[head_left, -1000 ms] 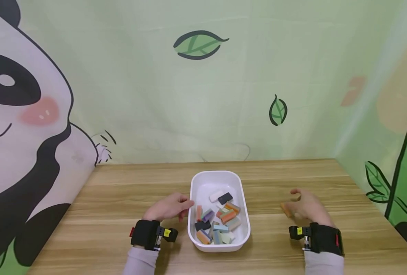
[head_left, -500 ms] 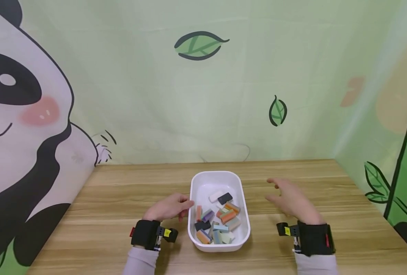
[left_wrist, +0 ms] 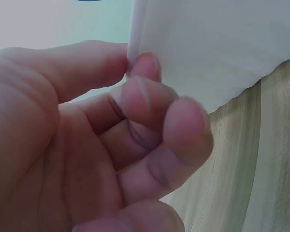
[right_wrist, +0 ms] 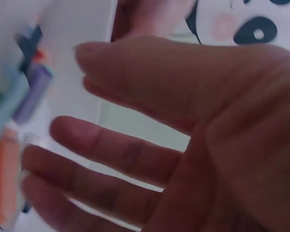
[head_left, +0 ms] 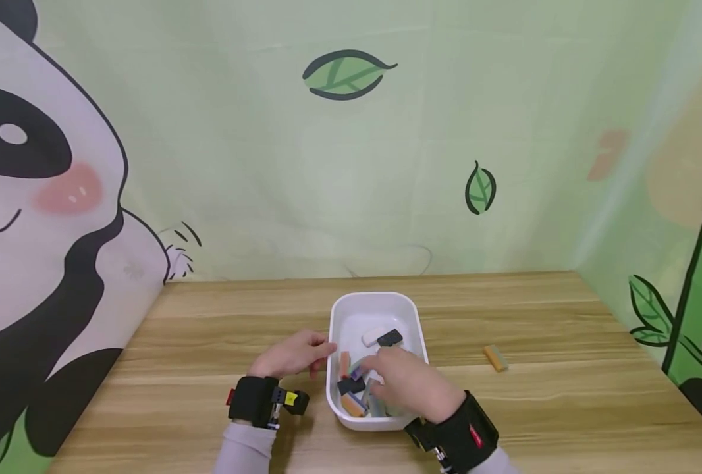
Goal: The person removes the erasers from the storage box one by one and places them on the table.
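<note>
A white plastic tub [head_left: 377, 295] holds several small two-tone blocks that look like erasers, among them a black one [head_left: 390, 338] and a white one [head_left: 372, 336]. My left hand [head_left: 294, 353] pinches the tub's left rim between thumb and index finger; the left wrist view shows the tub wall [left_wrist: 208, 43] between them. Inside the tub reaches my right hand [head_left: 413, 380], covering some of the blocks. Its fingers are spread and loosely bent with nothing between them in the right wrist view, close to a purple block [right_wrist: 34, 94] and an orange block [right_wrist: 7, 179].
On the wooden table [head_left: 564, 408], right of the tub, lies one orange-and-grey block [head_left: 496, 358]. Behind the table hangs a green printed cloth [head_left: 238, 164]. A panda print [head_left: 108, 276] is on the left side.
My right hand has left the orange-and-grey block on the table and moved left into the tub. The left hand stays at the rim.
</note>
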Demonstrator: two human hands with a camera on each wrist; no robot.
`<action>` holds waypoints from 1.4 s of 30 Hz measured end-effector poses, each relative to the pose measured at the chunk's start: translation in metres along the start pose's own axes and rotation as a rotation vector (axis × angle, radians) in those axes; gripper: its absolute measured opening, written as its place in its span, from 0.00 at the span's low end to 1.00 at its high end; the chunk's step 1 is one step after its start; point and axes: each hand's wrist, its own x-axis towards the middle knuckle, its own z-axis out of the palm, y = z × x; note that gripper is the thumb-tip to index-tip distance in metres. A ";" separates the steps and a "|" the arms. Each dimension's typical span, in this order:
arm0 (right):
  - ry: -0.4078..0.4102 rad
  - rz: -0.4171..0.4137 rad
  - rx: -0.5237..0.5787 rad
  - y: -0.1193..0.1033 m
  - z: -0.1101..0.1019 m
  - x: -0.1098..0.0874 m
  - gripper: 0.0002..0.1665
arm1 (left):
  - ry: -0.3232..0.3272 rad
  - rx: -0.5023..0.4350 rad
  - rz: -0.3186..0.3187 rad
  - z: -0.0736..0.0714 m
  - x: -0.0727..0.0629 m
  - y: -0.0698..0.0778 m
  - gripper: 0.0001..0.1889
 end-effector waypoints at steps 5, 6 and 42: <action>-0.017 -0.011 -0.019 -0.008 0.010 0.002 0.05 | 0.000 0.001 -0.006 -0.001 0.001 0.000 0.20; -0.015 -0.008 -0.017 -0.009 0.011 0.002 0.05 | 0.001 0.000 -0.007 -0.001 0.000 0.001 0.20; -0.071 0.081 -0.028 0.000 0.034 0.011 0.13 | 0.017 -0.026 -0.014 0.000 -0.003 0.004 0.19</action>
